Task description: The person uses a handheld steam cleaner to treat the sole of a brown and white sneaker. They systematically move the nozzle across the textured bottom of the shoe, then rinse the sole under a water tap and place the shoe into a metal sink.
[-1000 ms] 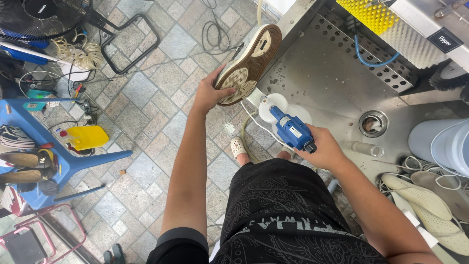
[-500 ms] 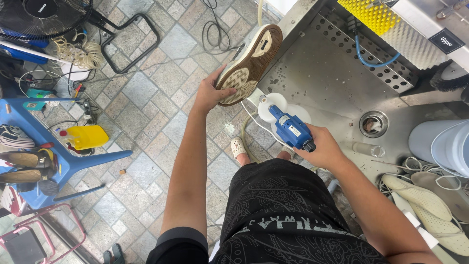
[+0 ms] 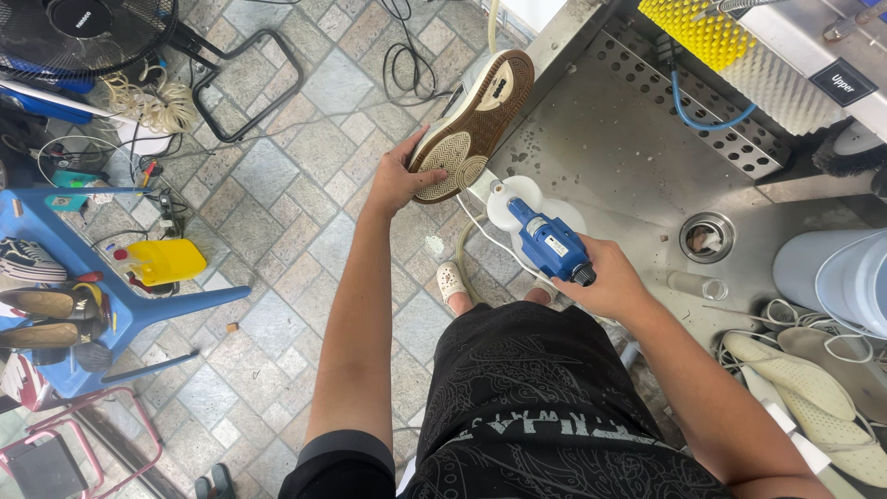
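Shoe [image 3: 476, 120] is held sole-up at the left edge of the steel sink [image 3: 610, 139], toe end gripped in the left hand [image 3: 399, 177], thumb laid across the tread and fingers wrapped round the side. So that hand is closed firmly on it, with the heel tilted up and away over the sink's corner. The brown sole faces the camera; the upper is mostly hidden underneath.

Just below the toe, a blue power tool [image 3: 552, 242] is clamped in the right hand [image 3: 605, 285], fist closed round the rear of the grip. Its white round head [image 3: 508, 201] is pointed at the shoe and sits just beside the toe, near but apparently not touching. Can't be told whether it's spinning. A thin white cord [image 3: 480, 231] trails from it down toward the floor.

Looks like the sole-scrubbing stage, with the tool lined up but contact not yet made. What the next move seems to call for: the head brought flat onto the tread while the shoe is braced hard against the push, or it'll get twisted out of the grip.

Further out, a drain [image 3: 707, 234] sits in the sink, loose insoles [image 3: 799, 374] and a pale bucket [image 3: 836, 268] are stacked to the right, and a yellow brush roller [image 3: 693, 28] is mounted up top. Off left, a blue chair [image 3: 111, 305] is loaded with more footwear.
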